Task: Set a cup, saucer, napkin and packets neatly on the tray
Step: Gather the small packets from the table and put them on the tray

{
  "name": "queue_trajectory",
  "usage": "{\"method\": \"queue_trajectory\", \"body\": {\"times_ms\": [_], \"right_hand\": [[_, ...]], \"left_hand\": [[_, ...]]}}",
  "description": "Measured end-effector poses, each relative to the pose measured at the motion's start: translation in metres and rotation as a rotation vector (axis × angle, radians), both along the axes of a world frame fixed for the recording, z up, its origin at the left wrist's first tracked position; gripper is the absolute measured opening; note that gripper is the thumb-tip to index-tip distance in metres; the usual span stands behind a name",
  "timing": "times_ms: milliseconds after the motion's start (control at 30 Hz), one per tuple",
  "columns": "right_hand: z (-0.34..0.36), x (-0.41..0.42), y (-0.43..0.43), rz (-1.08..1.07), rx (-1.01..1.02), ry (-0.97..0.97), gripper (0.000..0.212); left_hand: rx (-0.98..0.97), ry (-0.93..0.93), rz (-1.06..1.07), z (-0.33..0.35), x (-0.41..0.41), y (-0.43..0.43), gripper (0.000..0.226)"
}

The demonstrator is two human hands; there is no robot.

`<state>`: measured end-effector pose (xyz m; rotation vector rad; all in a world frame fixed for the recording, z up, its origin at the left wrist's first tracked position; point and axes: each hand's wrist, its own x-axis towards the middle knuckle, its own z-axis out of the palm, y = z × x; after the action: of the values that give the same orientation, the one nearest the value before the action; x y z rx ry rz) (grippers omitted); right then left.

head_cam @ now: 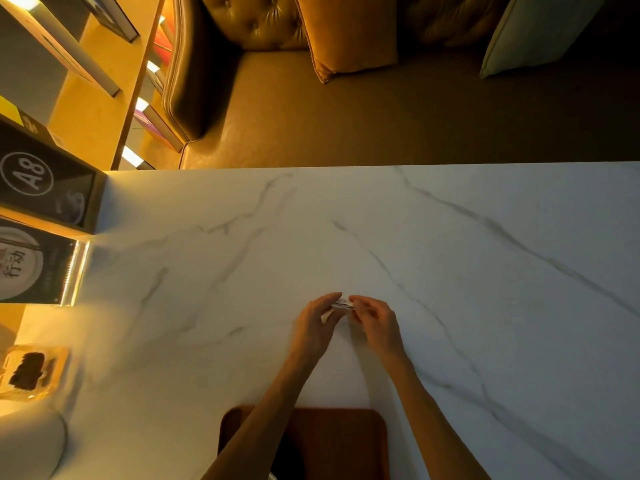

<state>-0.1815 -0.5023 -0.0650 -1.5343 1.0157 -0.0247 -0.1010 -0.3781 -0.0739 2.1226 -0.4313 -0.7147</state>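
Observation:
Both my hands meet above the middle of the white marble table (450,271). My left hand (317,323) and my right hand (374,322) pinch a small white packet (341,304) with a dark stripe between their fingertips; most of the packet is hidden by the fingers. A brown wooden tray (346,438) with rounded corners lies at the near table edge, under my forearms. Something dark sits on the tray under my left forearm, too hidden to name. No cup, saucer or napkin shows.
A clear wrapped pack with a dark item (29,372) lies at the table's left edge. Black sign stands (41,181) marked A8 stand at the far left. Beyond the table is a brown leather sofa (346,126) with cushions (349,32).

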Motion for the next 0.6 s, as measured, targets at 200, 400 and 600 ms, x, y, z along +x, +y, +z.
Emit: {"method": "queue_trajectory", "body": {"times_ms": [200,400,600], "right_hand": [[0.002,-0.003,-0.004,0.006,-0.073,-0.055,0.017],[0.011,-0.004,-0.009,0.145,-0.123,-0.006,0.025],[0.037,-0.026,-0.004,0.166,-0.029,0.03,0.03]], "left_hand": [[0.007,-0.054,0.046,0.004,0.001,-0.002,0.026],[0.064,-0.013,0.003,0.011,0.008,-0.005,0.024],[-0.069,0.294,0.184,0.041,-0.007,0.015,0.014]]}}
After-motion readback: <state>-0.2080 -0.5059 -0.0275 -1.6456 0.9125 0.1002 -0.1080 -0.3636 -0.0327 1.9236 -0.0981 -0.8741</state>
